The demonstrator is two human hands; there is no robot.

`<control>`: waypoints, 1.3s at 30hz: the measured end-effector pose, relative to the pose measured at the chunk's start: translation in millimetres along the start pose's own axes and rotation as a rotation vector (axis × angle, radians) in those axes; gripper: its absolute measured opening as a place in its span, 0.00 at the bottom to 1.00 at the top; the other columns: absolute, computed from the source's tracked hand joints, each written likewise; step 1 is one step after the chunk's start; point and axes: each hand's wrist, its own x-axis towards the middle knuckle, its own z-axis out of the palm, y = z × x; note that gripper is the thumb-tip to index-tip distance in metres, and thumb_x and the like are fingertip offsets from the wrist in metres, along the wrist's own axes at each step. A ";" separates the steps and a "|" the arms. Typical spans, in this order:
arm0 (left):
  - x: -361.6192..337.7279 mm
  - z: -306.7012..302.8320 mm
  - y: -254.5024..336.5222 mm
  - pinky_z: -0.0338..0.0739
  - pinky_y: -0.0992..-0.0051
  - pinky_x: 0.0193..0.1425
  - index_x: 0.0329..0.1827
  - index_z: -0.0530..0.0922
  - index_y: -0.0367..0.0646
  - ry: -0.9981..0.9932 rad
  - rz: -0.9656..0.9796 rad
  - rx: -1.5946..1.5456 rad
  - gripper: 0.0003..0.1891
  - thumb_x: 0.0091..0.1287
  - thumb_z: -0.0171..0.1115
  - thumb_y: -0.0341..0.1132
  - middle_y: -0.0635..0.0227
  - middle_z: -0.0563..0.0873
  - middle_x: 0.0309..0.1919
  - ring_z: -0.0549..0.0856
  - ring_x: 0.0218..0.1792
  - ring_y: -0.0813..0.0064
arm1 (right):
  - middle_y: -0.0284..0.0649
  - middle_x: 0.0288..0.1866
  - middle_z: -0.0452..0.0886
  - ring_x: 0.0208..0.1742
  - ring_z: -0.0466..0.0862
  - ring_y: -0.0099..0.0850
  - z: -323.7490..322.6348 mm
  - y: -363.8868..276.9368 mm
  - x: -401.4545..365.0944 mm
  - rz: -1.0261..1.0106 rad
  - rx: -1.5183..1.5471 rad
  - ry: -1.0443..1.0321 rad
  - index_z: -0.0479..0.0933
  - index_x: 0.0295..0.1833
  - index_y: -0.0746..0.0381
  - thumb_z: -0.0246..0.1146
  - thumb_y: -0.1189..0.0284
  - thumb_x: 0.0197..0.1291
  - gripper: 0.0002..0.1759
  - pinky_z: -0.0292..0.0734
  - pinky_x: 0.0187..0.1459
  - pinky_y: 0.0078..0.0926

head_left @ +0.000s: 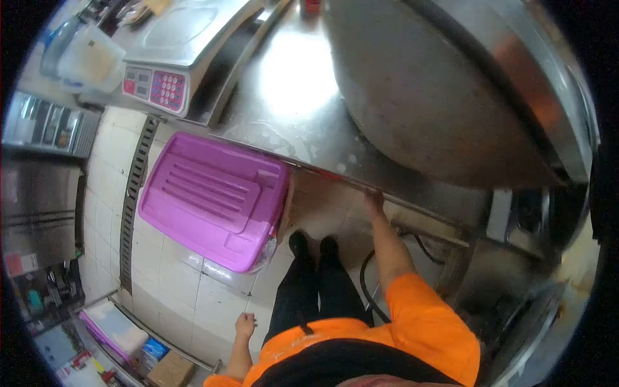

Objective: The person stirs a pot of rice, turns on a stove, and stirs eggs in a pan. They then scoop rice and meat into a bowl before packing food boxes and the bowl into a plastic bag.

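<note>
My right hand (373,199) reaches forward to the front edge of the steel counter (284,129). Its fingers are in shadow at the edge, so I cannot make out whether they grip anything. A large metal wok-like pan (432,97) rests on the counter just beyond it. Low at my side hangs my left hand (245,324), with its fingers curled in and nothing visible in them. A purple lidded storage bin (213,200) stands on the floor ahead of my left hand, apart from it.
A weighing scale (158,87) with a keypad sits at the counter's left. A black hose (364,280) loops below my right arm. A floor drain grate (133,213) runs along the tiles. Behind on the left are a steel cabinet (42,206) and a cardboard box (171,369).
</note>
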 end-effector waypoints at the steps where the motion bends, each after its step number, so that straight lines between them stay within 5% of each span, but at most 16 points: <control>1: 4.1 -7.3 -2.2 0.77 0.65 0.37 0.32 0.76 0.34 -0.009 0.058 0.141 0.17 0.61 0.52 0.43 0.57 0.81 0.22 0.83 0.27 0.63 | 0.44 0.60 0.69 0.61 0.69 0.40 -21.9 -12.3 -42.2 -0.006 0.339 0.118 0.66 0.58 0.63 0.54 0.64 0.60 0.23 0.66 0.58 0.31; 4: 13.8 -26.7 -12.9 0.73 0.57 0.38 0.27 0.78 0.35 0.027 0.248 0.372 0.20 0.62 0.48 0.45 0.48 0.81 0.26 0.81 0.33 0.49 | 0.46 0.53 0.74 0.53 0.75 0.41 -81.1 -15.6 -116.3 0.019 -0.080 -0.424 0.70 0.54 0.62 0.51 0.63 0.61 0.19 0.68 0.53 0.32; 6: 15.8 -37.1 22.9 0.76 0.66 0.35 0.35 0.76 0.34 -0.104 0.029 -0.055 0.18 0.62 0.51 0.44 0.56 0.82 0.28 0.82 0.29 0.66 | 0.47 0.46 0.78 0.48 0.78 0.43 -125.7 -16.8 -167.7 0.121 0.214 -0.281 0.71 0.51 0.63 0.52 0.62 0.61 0.19 0.71 0.49 0.38; 8: 29.5 -46.2 43.3 0.75 0.76 0.31 0.43 0.74 0.39 -0.169 0.062 -0.055 0.15 0.66 0.48 0.42 0.60 0.83 0.32 0.82 0.33 0.71 | 0.46 0.46 0.79 0.47 0.79 0.41 -155.1 -4.5 -200.7 0.062 0.290 -0.160 0.71 0.52 0.63 0.53 0.64 0.60 0.18 0.72 0.48 0.37; 11: 65.2 -42.3 62.8 0.76 0.68 0.37 0.38 0.76 0.35 -0.243 0.118 0.230 0.17 0.64 0.50 0.43 0.55 0.82 0.34 0.82 0.31 0.65 | 0.45 0.44 0.80 0.45 0.80 0.37 -205.3 -3.0 -250.7 0.054 0.383 -0.060 0.72 0.51 0.63 0.54 0.66 0.61 0.16 0.73 0.47 0.31; 13: 73.9 -18.3 92.0 0.74 0.64 0.41 0.40 0.77 0.37 -0.304 0.474 0.629 0.17 0.64 0.49 0.44 0.52 0.82 0.36 0.82 0.37 0.56 | 0.44 0.43 0.80 0.44 0.80 0.35 -235.9 -7.6 -280.9 0.051 0.440 -0.022 0.73 0.49 0.63 0.55 0.66 0.61 0.15 0.72 0.47 0.28; 15: 14.3 15.0 185.2 0.73 0.61 0.46 0.43 0.77 0.42 -0.525 0.527 0.691 0.18 0.63 0.51 0.47 0.52 0.81 0.39 0.79 0.43 0.52 | 0.42 0.42 0.80 0.42 0.80 0.32 -275.7 -25.4 -309.9 0.085 0.401 -0.040 0.74 0.47 0.64 0.55 0.67 0.60 0.14 0.71 0.47 0.26; 20: -32.8 141.7 182.8 0.72 0.63 0.52 0.52 0.72 0.39 -0.810 0.948 0.705 0.25 0.61 0.54 0.50 0.51 0.75 0.52 0.77 0.50 0.54 | 0.41 0.38 0.81 0.41 0.80 0.28 -365.8 -66.9 -364.2 0.054 0.507 -0.067 0.74 0.44 0.68 0.54 0.69 0.61 0.13 0.71 0.46 0.25; 22: -56.4 148.0 194.5 0.74 0.62 0.48 0.46 0.73 0.35 -0.663 1.049 0.875 0.18 0.62 0.52 0.42 0.47 0.77 0.46 0.78 0.48 0.55 | 0.41 0.37 0.81 0.41 0.79 0.28 -401.9 -79.0 -372.7 0.019 0.530 -0.020 0.74 0.43 0.69 0.54 0.68 0.61 0.14 0.71 0.45 0.25; 24: -37.7 161.3 191.2 0.75 0.58 0.45 0.40 0.72 0.35 -0.758 1.143 0.842 0.11 0.60 0.47 0.31 0.48 0.80 0.38 0.80 0.41 0.51 | 0.41 0.36 0.80 0.41 0.79 0.27 -443.6 -81.1 -380.7 -0.104 0.571 0.259 0.74 0.41 0.69 0.53 0.66 0.62 0.15 0.71 0.45 0.23; 26: -46.3 148.6 227.2 0.74 0.57 0.45 0.39 0.74 0.36 -0.830 1.013 0.954 0.11 0.59 0.47 0.33 0.46 0.80 0.38 0.80 0.42 0.49 | 0.38 0.33 0.79 0.39 0.78 0.26 -488.8 -79.8 -374.4 -0.172 0.426 0.556 0.75 0.39 0.67 0.52 0.63 0.62 0.16 0.69 0.45 0.21; 27: -24.0 159.3 218.5 0.74 0.57 0.46 0.40 0.74 0.36 -0.844 1.172 0.989 0.12 0.59 0.48 0.35 0.46 0.81 0.38 0.80 0.42 0.50 | 0.37 0.33 0.79 0.39 0.78 0.25 -511.4 -77.5 -367.0 -0.178 0.398 0.697 0.75 0.39 0.66 0.53 0.64 0.63 0.15 0.69 0.45 0.21; 28: -27.1 156.2 231.4 0.74 0.57 0.46 0.41 0.76 0.38 -0.826 1.029 0.959 0.14 0.60 0.50 0.38 0.48 0.81 0.39 0.80 0.42 0.49 | 0.36 0.33 0.79 0.39 0.78 0.23 -533.5 -70.5 -355.0 -0.159 0.376 0.819 0.75 0.39 0.66 0.53 0.65 0.63 0.14 0.69 0.45 0.21; 30: -40.5 132.4 266.9 0.74 0.60 0.47 0.43 0.77 0.39 -1.003 1.047 0.899 0.16 0.61 0.51 0.41 0.49 0.81 0.40 0.79 0.43 0.50 | 0.37 0.34 0.79 0.38 0.78 0.23 -574.7 -31.0 -311.9 -0.191 0.419 0.999 0.76 0.41 0.66 0.52 0.65 0.63 0.14 0.70 0.45 0.19; 34: -17.1 119.8 259.4 0.71 0.68 0.53 0.44 0.78 0.37 -1.619 0.611 0.555 0.17 0.62 0.54 0.42 0.52 0.80 0.47 0.79 0.50 0.59 | 0.42 0.41 0.79 0.45 0.77 0.29 -639.0 69.7 -197.7 -0.097 0.236 1.034 0.74 0.48 0.68 0.56 0.60 0.60 0.21 0.70 0.49 0.25; 39: -44.4 76.7 287.5 0.70 0.70 0.54 0.46 0.78 0.37 -1.211 0.660 0.483 0.17 0.61 0.55 0.42 0.53 0.80 0.48 0.78 0.52 0.61 | 0.45 0.42 0.79 0.44 0.78 0.31 -657.0 161.1 -106.9 0.076 0.316 0.870 0.71 0.52 0.69 0.57 0.58 0.59 0.25 0.72 0.47 0.28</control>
